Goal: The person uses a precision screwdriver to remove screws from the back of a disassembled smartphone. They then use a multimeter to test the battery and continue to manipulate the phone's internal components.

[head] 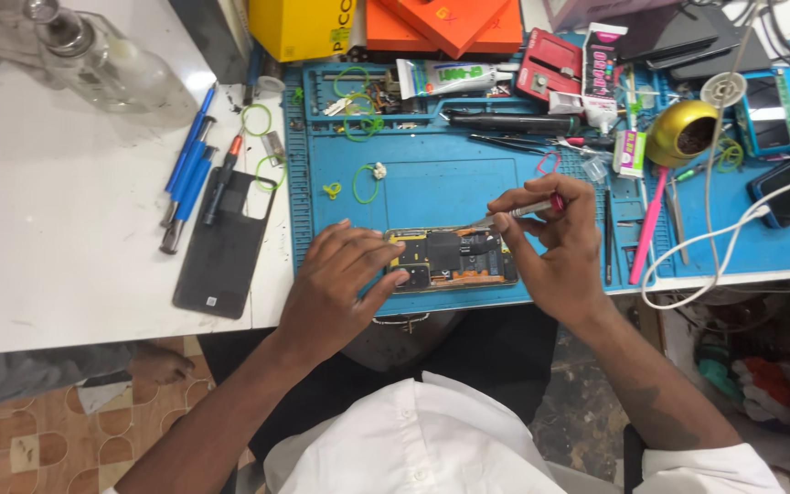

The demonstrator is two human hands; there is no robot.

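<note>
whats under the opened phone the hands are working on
The opened phone with exposed black and yellow internals lies on a blue rubber repair mat. The mat patch directly beneath is covered, so unseen.

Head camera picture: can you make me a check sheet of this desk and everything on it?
Surface: blue work mat on white table.
Job's things: opened phone, insides showing; metal tweezers tip above it.
Clutter: dark back cover, blue screwdrivers, glue tubes, green rubber bands, pink stick, glass bottle.
Hands: left hand steadies phone; right hand pinches tweezers.
Cables: white cable loops off the right edge.
Surroundings: tiled floor, orange boxes.
</note>
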